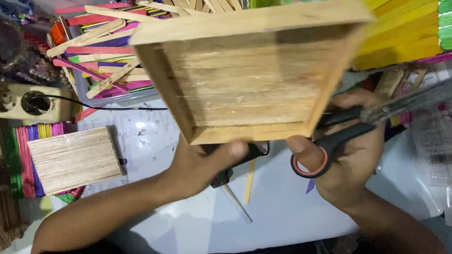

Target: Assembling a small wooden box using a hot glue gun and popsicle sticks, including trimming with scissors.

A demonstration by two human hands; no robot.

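**stickfan:** Up at twelve o'clock from both hands sits the wooden tray point(246, 72), left hand point(201, 165) pinching its lower edge.

**gluegal:** Right hand point(350, 153) grips black scissors point(343, 133) at three o'clock, blades probably pointing upper right, pretty blurry.

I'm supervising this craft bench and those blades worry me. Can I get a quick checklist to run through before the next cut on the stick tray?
1. Left hand grips the shallow square tray of glued wooden sticks: ok, thumb on its lower edge.
2. Right hand holds the black-handled scissors with orange-lined loop: ok.
3. Blades open or shut: cannot tell, blurred.
4. Left fingers away from the blades: ok, the blades point off to the right.
5. White tabletop free under the hands: not ok, loose sticks there.
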